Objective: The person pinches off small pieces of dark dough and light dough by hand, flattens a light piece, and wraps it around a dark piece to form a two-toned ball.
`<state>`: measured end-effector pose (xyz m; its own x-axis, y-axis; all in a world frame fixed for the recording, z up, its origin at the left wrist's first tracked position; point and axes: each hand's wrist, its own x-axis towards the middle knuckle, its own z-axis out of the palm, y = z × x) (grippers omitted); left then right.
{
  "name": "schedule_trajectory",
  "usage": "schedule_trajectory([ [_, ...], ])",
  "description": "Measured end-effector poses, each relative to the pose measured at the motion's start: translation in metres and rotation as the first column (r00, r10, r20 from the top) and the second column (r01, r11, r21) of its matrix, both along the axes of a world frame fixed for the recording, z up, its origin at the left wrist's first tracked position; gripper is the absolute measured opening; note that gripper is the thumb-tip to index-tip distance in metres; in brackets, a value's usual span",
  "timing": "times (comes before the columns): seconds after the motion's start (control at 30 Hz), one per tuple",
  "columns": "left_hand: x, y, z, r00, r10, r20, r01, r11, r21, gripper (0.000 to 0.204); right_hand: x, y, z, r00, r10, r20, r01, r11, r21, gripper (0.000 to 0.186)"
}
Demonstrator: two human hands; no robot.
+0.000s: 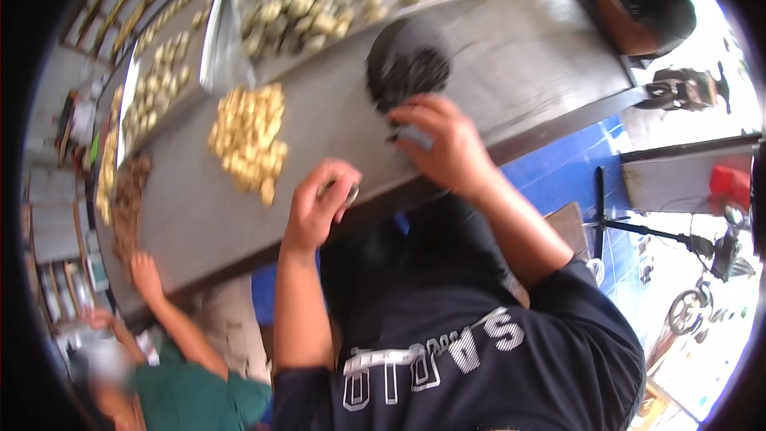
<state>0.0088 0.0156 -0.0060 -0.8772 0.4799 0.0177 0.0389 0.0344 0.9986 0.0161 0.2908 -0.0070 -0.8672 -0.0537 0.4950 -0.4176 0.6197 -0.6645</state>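
Close to the table's near edge, my left hand (321, 201) is curled round a small pale-and-dark piece (352, 191), mostly hidden by the fingers. My right hand (447, 148) is at the near side of a black, paste-like mound (408, 64), its fingertips touching or almost touching it. A small flat blue-grey tool (416, 137) shows between those fingers; its exact kind is blurred. On the table to the left lies a heap of yellow dough pieces (249, 137).
Beyond the heap, several pale balls (319, 0) fill a metal tray, with another tray (209, 48) to its left. Brown pieces (132, 199) line the left end of the steel table (327, 116). A co-worker in green (195, 391) reaches there; another person (638, 8) is at far right.
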Motion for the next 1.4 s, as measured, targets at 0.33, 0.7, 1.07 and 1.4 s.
schedule_trajectory([
  [0.33,0.01,0.01,0.012,0.914,0.015,-0.406,-0.173,0.918,-0.356,0.057,0.016,-0.034,0.054,0.913,0.358,0.193,-0.355,0.933,-0.054,0.064],
  [0.7,0.016,0.018,0.014,0.889,-0.101,-0.447,-0.097,0.912,-0.399,0.045,0.016,-0.054,0.042,0.932,0.327,0.155,-0.35,0.923,0.16,0.063],
  [1.07,0.007,0.013,0.002,0.847,-0.101,-0.522,-0.165,0.883,-0.439,0.052,0.009,-0.046,0.06,0.953,0.298,0.058,-0.304,0.935,0.185,0.067],
  [1.4,0.025,0.0,-0.009,0.744,0.147,-0.651,-0.468,0.81,-0.353,0.033,0.017,-0.077,0.046,0.906,0.225,0.358,-0.269,0.96,0.078,0.051],
])
